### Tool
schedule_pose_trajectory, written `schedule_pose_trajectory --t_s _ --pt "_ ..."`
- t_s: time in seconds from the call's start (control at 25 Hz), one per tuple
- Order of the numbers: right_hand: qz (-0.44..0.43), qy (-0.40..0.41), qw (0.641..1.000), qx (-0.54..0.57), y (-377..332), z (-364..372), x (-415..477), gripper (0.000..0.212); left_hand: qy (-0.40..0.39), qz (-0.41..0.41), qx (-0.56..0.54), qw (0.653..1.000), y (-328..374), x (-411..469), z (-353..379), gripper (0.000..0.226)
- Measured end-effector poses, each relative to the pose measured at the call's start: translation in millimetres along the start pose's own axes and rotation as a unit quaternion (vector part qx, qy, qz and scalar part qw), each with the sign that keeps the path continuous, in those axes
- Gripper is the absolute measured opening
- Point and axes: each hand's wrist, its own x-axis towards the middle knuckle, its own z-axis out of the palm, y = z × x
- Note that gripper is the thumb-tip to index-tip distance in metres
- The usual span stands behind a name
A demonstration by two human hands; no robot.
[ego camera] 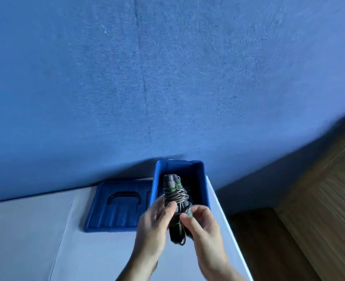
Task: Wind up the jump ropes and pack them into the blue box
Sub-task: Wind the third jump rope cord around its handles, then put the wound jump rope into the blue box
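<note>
Wound jump rope [175,196] held over near edge of blue box [206,184]; left grip [153,224] curls round its middle, right grip [205,227] pinches it lower down. Lid [115,211] on counter [36,240] beside box

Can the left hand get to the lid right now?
Probably, once freed. The lid lies uncovered on the table left of the box, with nothing between it and the left hand. But that hand holds the rope bundle together with the right hand.

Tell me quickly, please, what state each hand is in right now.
Left hand: closed, gripping the wound jump rope over the blue box.
Right hand: closed, pinching the same rope's lower end.
</note>
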Motion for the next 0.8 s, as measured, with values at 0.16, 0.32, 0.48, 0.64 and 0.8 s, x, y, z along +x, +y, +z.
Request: schedule_pose_trajectory --t_s 0.16,0.32,0.48,0.64,0.8 --pt "0.008 -0.04 0.979 -0.202 -8.3 -29.0 71.8 0.039 0.029 -0.06 0.058 0.996 -26.1 63.0 9.3 0.022" --pt "0.039 -0.007 0.925 -0.378 5.8 -28.2 130.7 0.041 0.032 -0.083 0.153 0.984 -58.0 126.3 10.8 0.024" --pt "0.066 0.022 0.884 -0.462 18.5 -14.7 165.2 0.033 0.052 -0.139 0.239 0.96 -85.2 169.5 15.9 0.026" --pt "0.077 0.024 0.847 -0.526 26.9 -6.9 178.6 0.036 0.065 -0.13 0.338 0.93 -94.8 182.4 21.3 0.024" --pt "0.064 -0.008 0.791 -0.608 30.4 -3.7 179.0 0.031 0.098 -0.101 0.424 0.895 -106.4 176.1 25.7 0.027"
